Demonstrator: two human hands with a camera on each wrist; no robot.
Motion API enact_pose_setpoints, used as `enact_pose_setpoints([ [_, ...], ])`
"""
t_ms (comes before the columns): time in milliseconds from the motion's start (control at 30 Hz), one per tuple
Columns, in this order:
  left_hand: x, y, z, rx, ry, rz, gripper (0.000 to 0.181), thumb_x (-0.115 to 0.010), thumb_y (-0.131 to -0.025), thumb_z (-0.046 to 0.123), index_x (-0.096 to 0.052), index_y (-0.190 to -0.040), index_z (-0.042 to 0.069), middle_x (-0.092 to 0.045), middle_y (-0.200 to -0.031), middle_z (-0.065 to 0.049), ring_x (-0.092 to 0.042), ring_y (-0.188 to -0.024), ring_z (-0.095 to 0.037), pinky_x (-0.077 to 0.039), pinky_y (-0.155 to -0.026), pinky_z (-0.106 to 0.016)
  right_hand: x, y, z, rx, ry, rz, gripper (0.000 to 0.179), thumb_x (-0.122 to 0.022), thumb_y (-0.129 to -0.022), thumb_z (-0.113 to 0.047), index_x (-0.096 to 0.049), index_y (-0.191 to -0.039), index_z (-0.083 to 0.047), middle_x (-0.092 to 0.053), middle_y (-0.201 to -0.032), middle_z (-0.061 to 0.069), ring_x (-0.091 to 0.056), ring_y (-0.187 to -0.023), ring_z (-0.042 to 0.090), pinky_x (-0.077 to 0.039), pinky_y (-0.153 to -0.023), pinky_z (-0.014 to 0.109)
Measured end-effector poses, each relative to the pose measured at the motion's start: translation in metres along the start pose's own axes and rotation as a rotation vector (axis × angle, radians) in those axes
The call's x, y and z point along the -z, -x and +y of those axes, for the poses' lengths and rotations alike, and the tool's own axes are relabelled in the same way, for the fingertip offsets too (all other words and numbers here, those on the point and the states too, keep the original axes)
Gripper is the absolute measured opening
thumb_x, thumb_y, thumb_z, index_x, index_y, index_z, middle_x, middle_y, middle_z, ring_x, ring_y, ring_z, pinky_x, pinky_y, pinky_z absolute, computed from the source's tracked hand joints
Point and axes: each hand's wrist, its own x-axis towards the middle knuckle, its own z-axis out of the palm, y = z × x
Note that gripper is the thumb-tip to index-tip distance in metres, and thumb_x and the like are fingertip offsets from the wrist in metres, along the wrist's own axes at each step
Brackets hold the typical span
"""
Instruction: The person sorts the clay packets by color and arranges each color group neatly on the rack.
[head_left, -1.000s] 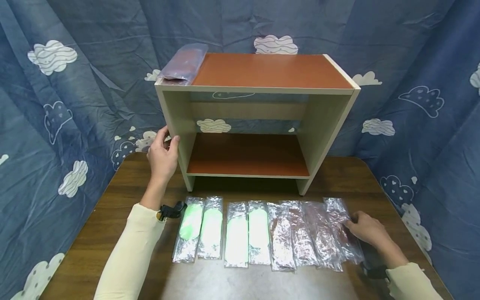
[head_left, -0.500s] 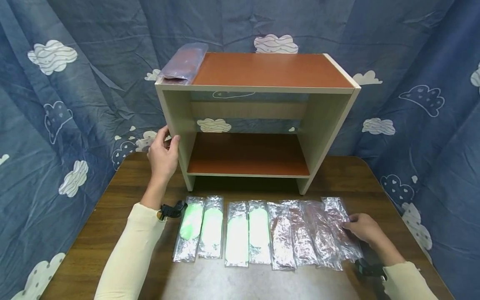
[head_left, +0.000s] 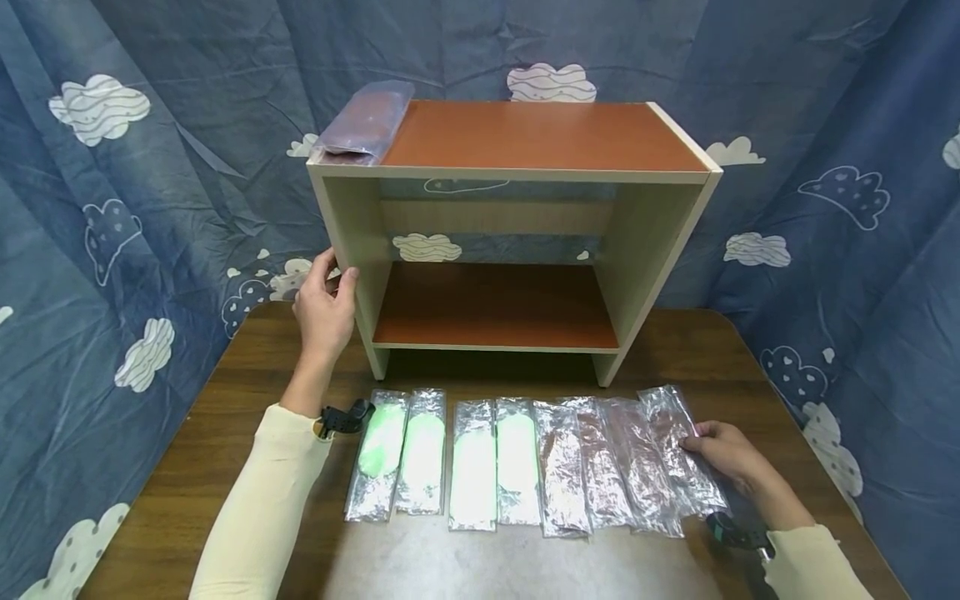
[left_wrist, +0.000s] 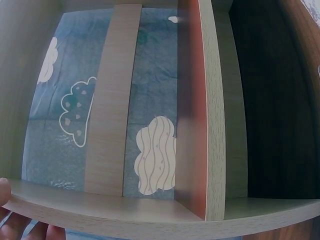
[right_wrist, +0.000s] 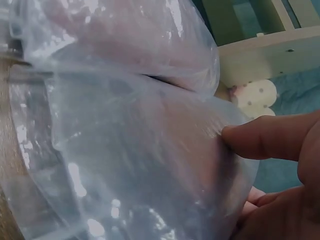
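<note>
My left hand holds the left side panel of a small two-tier shelf, its thumb at the front edge and its fingers along the outer side. In the left wrist view, fingers show below the panel's edge. On the right, my right hand pinches the side of the rightmost clear plastic packet, which has dark contents. The right wrist view shows the thumb on top of this crinkled packet and other fingers underneath. It lies beside another dark-filled packet, and its upper end looks slightly raised.
A row of clear packets runs along the table before the shelf. Several at the left have bright green contents, such as this green packet. A bubble-wrapped packet lies on the shelf's top left. A blue cloud-patterned curtain hangs behind.
The right hand has shifted slightly left and now pinches the rightmost packet, whose upper end has moved left and a little up. The left hand keeps its place on the shelf.
</note>
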Motion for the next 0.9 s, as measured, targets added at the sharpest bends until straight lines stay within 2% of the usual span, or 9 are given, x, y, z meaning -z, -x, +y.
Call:
enact_pose_setpoints([
  [133, 0.001, -0.001, 0.001, -0.008, 0.010, 0.008, 0.038, -0.063, -0.096, 0.015, -0.060, -0.133, 0.008, -0.064, -0.135, -0.015, -0.069, -0.113, -0.032, -0.055, -0.095, -0.046, 0.000, -0.002, 0.002, 0.023, 0.014, 0.001, 0.041, -0.057, -0.094, -0.017, -0.050, -0.115, 0.017, -0.058, -0.098, 0.017, -0.054, -0.085, 0.019, -0.047, -0.067, 0.028],
  [233, 0.001, -0.002, 0.000, -0.016, 0.004, 0.018, 0.037, -0.063, -0.096, 0.015, -0.060, -0.133, 0.008, -0.065, -0.134, -0.015, -0.070, -0.112, -0.032, -0.053, -0.099, -0.045, 0.001, -0.002, 0.004, 0.034, 0.030, -0.002, 0.048, -0.056, -0.095, -0.020, -0.048, -0.122, 0.019, -0.058, -0.109, 0.027, -0.056, -0.096, 0.028, -0.047, -0.073, 0.031],
  [333, 0.001, -0.002, 0.000, -0.024, -0.005, 0.020, 0.037, -0.062, -0.096, 0.015, -0.060, -0.132, 0.008, -0.065, -0.134, -0.015, -0.070, -0.111, -0.033, -0.052, -0.099, -0.046, 0.002, 0.000, 0.005, 0.012, 0.019, -0.003, 0.058, -0.054, -0.097, -0.025, -0.042, -0.132, 0.019, -0.050, -0.127, 0.039, -0.053, -0.112, 0.045, -0.051, -0.086, 0.047],
  [400, 0.001, -0.002, 0.000, -0.027, -0.008, 0.017, 0.037, -0.062, -0.096, 0.015, -0.060, -0.132, 0.008, -0.065, -0.134, -0.015, -0.070, -0.111, -0.032, -0.054, -0.096, -0.046, 0.004, 0.001, 0.006, -0.016, 0.004, -0.001, 0.065, -0.052, -0.098, -0.030, -0.036, -0.140, 0.017, -0.040, -0.139, 0.041, -0.045, -0.124, 0.053, -0.047, -0.095, 0.060],
  [500, 0.001, -0.001, 0.000, -0.024, -0.009, 0.010, 0.037, -0.062, -0.096, 0.015, -0.060, -0.133, 0.008, -0.065, -0.134, -0.014, -0.070, -0.111, -0.031, -0.056, -0.091, -0.046, 0.007, 0.002, 0.008, -0.051, -0.029, 0.033, 0.069, -0.052, -0.099, -0.034, -0.031, -0.144, 0.015, -0.034, -0.144, 0.040, -0.041, -0.127, 0.053, -0.045, -0.097, 0.060],
  [567, 0.001, 0.000, 0.000, -0.020, -0.008, 0.008, 0.037, -0.062, -0.097, 0.015, -0.060, -0.133, 0.008, -0.065, -0.135, -0.014, -0.070, -0.111, -0.031, -0.056, -0.091, -0.045, 0.009, 0.003, 0.008, -0.059, -0.059, 0.069, 0.067, -0.053, -0.099, -0.032, -0.034, -0.143, 0.014, -0.050, -0.130, 0.033, -0.053, -0.113, 0.041, -0.051, -0.089, 0.048],
  [633, 0.001, 0.000, 0.000, -0.017, -0.007, 0.007, 0.037, -0.062, -0.097, 0.015, -0.060, -0.133, 0.008, -0.064, -0.135, -0.014, -0.070, -0.111, -0.031, -0.056, -0.091, -0.045, 0.012, 0.005, 0.007, -0.062, -0.095, 0.119, 0.062, -0.054, -0.098, -0.029, -0.038, -0.140, 0.013, -0.061, -0.111, 0.015, -0.057, -0.098, 0.023, -0.050, -0.078, 0.035],
  [733, 0.000, 0.001, -0.001, -0.014, -0.005, 0.005, 0.037, -0.062, -0.097, 0.015, -0.060, -0.133, 0.008, -0.064, -0.135, -0.014, -0.070, -0.111, -0.032, -0.057, -0.091, -0.046, 0.020, 0.010, 0.006, -0.054, -0.135, 0.164, 0.056, -0.055, -0.099, -0.030, -0.042, -0.137, 0.009, -0.058, -0.091, -0.014, -0.052, -0.084, 0.005, -0.048, -0.070, 0.025],
  [900, -0.002, 0.001, -0.002, -0.009, -0.009, 0.008, 0.037, -0.062, -0.096, 0.016, -0.060, -0.133, 0.010, -0.064, -0.136, -0.014, -0.070, -0.111, -0.033, -0.055, -0.095, -0.047, 0.027, 0.022, 0.003, 0.011, -0.218, 0.227, 0.037, -0.059, -0.098, -0.033, -0.055, -0.123, -0.006, -0.052, -0.086, -0.025, -0.050, -0.081, -0.001, -0.048, -0.069, 0.021],
])
